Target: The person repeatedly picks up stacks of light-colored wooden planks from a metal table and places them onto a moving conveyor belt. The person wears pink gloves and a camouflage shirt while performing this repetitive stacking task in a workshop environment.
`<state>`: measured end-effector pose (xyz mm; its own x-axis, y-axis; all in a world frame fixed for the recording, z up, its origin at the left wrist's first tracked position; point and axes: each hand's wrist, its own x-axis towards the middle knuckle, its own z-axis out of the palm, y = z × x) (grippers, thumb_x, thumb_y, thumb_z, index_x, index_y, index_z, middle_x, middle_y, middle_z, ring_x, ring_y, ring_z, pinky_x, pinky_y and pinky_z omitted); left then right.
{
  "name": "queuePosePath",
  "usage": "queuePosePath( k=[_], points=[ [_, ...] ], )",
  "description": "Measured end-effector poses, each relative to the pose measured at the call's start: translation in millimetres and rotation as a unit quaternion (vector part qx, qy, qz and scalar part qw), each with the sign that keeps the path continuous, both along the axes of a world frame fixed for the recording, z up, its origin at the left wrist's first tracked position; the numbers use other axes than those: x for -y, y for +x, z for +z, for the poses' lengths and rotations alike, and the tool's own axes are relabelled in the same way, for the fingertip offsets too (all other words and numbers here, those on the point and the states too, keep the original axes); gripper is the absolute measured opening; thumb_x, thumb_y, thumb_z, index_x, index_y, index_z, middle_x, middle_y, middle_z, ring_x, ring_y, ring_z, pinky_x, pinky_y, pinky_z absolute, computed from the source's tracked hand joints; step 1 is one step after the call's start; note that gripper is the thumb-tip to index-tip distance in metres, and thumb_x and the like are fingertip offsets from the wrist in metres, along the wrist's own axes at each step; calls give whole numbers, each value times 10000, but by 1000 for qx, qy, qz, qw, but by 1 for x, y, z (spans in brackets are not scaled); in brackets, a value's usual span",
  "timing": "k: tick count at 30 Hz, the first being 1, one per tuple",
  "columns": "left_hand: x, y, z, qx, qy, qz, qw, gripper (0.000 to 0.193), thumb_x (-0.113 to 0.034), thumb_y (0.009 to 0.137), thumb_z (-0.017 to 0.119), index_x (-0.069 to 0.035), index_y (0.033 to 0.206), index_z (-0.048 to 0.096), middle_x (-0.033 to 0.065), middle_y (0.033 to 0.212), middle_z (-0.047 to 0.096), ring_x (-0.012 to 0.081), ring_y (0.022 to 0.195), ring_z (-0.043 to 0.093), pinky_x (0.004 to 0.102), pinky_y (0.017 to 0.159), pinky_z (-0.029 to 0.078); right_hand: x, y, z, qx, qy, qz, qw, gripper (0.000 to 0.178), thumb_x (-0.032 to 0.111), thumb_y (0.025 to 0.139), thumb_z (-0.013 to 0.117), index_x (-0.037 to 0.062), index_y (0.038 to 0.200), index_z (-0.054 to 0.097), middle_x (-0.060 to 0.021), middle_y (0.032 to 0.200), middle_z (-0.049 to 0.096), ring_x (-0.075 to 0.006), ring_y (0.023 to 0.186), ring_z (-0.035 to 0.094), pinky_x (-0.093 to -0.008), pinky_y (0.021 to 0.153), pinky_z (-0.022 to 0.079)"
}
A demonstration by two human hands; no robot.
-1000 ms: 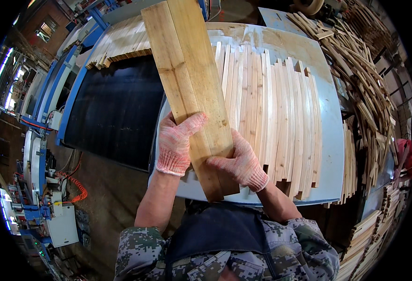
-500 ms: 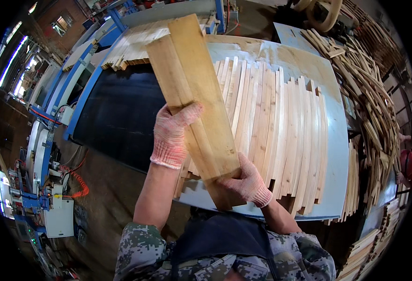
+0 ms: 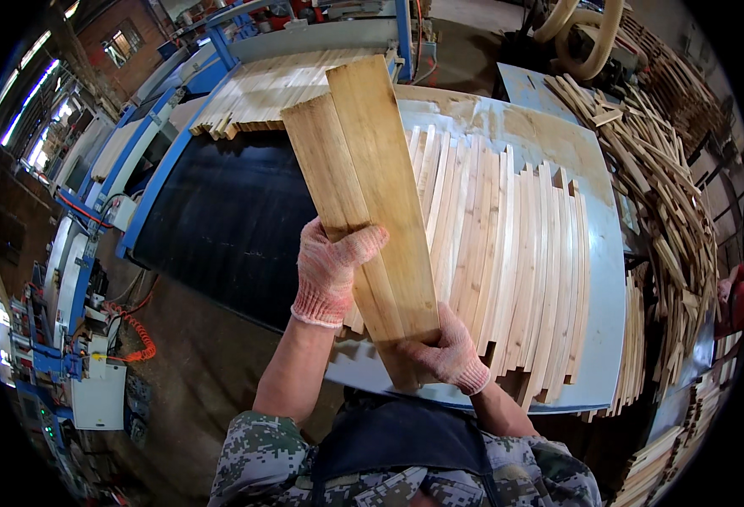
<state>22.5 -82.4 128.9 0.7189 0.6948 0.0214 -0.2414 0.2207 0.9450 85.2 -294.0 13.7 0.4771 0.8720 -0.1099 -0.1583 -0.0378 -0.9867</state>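
Observation:
Two wooden boards lie edge to edge in my grip, a wider yellowish one [image 3: 382, 160] and a narrower one [image 3: 325, 160] on its left. Their far ends are staggered. My left hand [image 3: 334, 270], in a pink-and-white knit glove, is closed around the narrower board's left edge, its thumb across the face. Lower down, my right hand [image 3: 448, 348], gloved alike, clasps the near right end. The boards slant up and away, held above a row of pale wood strips [image 3: 495, 253] that they partly cover.
The strips rest on a pale metal tabletop [image 3: 604, 313]. To the left is a dark conveyor belt [image 3: 228, 215] in a blue frame, with lined-up strips [image 3: 279, 80] at its far end. A heap of scrap sticks [image 3: 664, 203] stands right. Blue machinery [image 3: 55, 359] with a coiled orange hose [image 3: 135, 334] is far left.
Both hands and the boards have shifted a little to the right in the view, and the boards' far ends sit lower. The grip stays the same. The whole view has tilted slightly.

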Motion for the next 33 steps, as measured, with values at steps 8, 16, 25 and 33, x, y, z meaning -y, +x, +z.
queuePosePath(
  k=[8, 16, 25, 33],
  points=[
    [0, -1, -6, 18, -5, -7, 1000, 404, -137, 819, 857, -1, 1183, 746, 57, 1051, 778, 172, 917, 745, 344, 884, 604, 2, -2, 2, -10, 1, 1, 1000, 687, 108, 904, 824, 32, 1517, 522, -106, 1240, 726, -165, 1168, 667, -355, 1006, 565],
    [-9, 9, -15, 20, 4, 0, 1000, 407, -150, 834, 868, -17, 1192, 730, 54, 1054, 770, 181, 923, 748, 353, 894, 612, 0, 8, 6, -2, -3, 15, 1000, 707, 54, 891, 811, 16, 1526, 502, -98, 1301, 690, -159, 1235, 619, -354, 1058, 534],
    [-9, 23, -9, 10, 29, 20, 999, 420, -193, 831, 856, 3, 1180, 729, 65, 1037, 764, 177, 887, 744, 332, 868, 610, 1, 23, 16, -2, -14, 33, 999, 761, 67, 870, 779, 7, 1562, 469, -134, 1329, 667, -183, 1271, 601, -360, 1088, 516],
    [-10, 29, -13, -1, 25, 33, 999, 384, -178, 830, 873, 0, 1145, 745, 55, 1015, 772, 163, 877, 745, 324, 857, 607, -5, 27, 8, 42, -24, 33, 998, 772, 47, 863, 788, 8, 1565, 468, -129, 1347, 662, -183, 1286, 596, -355, 1098, 507]
  ],
)
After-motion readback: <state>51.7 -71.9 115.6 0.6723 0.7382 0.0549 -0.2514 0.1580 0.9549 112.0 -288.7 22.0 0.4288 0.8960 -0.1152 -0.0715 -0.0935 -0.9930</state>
